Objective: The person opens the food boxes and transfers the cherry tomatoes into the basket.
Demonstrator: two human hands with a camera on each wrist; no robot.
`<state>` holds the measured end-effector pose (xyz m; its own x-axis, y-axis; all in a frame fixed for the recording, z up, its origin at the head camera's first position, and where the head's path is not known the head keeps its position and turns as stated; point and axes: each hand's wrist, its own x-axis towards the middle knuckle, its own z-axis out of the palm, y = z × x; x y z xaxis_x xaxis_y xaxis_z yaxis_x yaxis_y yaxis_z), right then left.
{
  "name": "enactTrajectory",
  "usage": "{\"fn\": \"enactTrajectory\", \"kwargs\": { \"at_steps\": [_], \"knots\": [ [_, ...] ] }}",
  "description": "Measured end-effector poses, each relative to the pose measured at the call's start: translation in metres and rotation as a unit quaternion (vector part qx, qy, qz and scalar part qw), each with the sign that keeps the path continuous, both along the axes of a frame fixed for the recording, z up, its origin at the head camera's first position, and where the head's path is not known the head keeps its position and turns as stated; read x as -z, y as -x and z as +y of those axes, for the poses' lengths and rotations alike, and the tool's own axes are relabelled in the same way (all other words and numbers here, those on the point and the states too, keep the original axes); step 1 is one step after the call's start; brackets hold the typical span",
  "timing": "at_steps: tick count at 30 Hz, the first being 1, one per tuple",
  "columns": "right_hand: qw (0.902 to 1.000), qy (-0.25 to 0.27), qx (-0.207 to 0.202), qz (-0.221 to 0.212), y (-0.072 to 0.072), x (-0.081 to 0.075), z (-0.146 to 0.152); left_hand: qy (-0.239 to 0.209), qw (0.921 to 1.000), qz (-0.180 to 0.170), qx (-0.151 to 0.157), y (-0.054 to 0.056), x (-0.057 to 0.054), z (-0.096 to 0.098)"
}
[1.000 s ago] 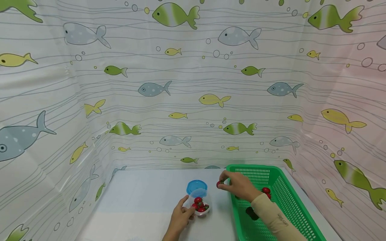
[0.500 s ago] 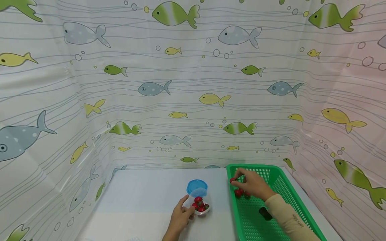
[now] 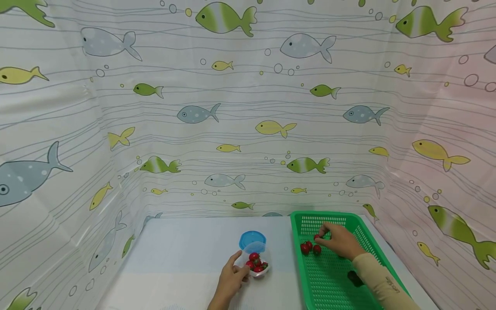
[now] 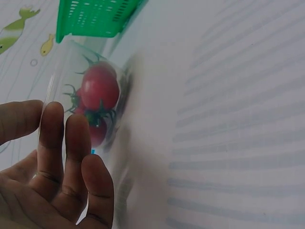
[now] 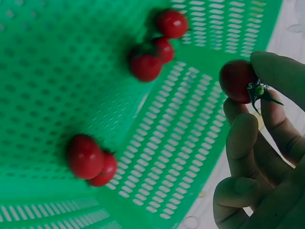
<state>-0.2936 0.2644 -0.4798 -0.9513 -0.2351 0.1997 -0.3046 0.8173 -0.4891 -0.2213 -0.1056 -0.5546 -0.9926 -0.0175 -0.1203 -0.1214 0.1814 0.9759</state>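
My left hand holds a small clear plastic tub by its near left side, fingertips at the rim and wall. Several red tomatoes with green stems lie inside the tub. Over the back part of a green basket, my right hand pinches a small tomato between thumb and fingers, its green stem facing the palm. Below that hand, several more tomatoes rest in the basket near its back and left walls.
The green perforated basket stands on the right of the white tabletop. Just behind the tub lies a round blue lid. A fish-patterned sheet encloses the back and sides.
My right hand has carried the tomato rightward, from between tub and basket to over the basket. More of the basket's tomatoes show now. My left hand stays at the tub.
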Motion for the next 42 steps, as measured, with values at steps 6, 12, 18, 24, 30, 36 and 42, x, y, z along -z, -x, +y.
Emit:
{"fn": "enactTrajectory", "kwargs": {
  "at_steps": [6,12,18,24,30,36,42],
  "knots": [
    [0.9996,-0.01,0.023,-0.016,0.004,0.011,0.014,0.0,1.0,-0.006,0.0,0.001,0.001,0.0],
    [0.9989,-0.022,0.038,-0.017,0.006,0.02,0.024,-0.002,1.0,-0.007,0.002,0.001,0.001,-0.001],
    [0.9987,-0.038,0.034,-0.009,0.006,0.026,0.03,-0.005,0.9999,-0.008,0.003,0.0,0.0,-0.001],
    [0.9986,-0.045,0.025,-0.009,0.007,0.031,0.033,-0.005,0.9999,-0.009,0.008,0.0,-0.001,-0.001],
    [0.998,-0.054,0.031,-0.013,0.007,0.03,0.034,-0.007,0.9999,-0.002,0.009,0.0,-0.001,-0.002],
    [0.9978,-0.059,0.031,-0.005,0.008,0.032,0.035,-0.008,0.9999,-0.001,0.009,0.0,0.0,-0.002],
    [0.998,-0.056,0.031,-0.003,0.01,0.035,0.035,-0.008,0.9999,0.004,0.012,0.0,-0.001,-0.003]
  ]
}}
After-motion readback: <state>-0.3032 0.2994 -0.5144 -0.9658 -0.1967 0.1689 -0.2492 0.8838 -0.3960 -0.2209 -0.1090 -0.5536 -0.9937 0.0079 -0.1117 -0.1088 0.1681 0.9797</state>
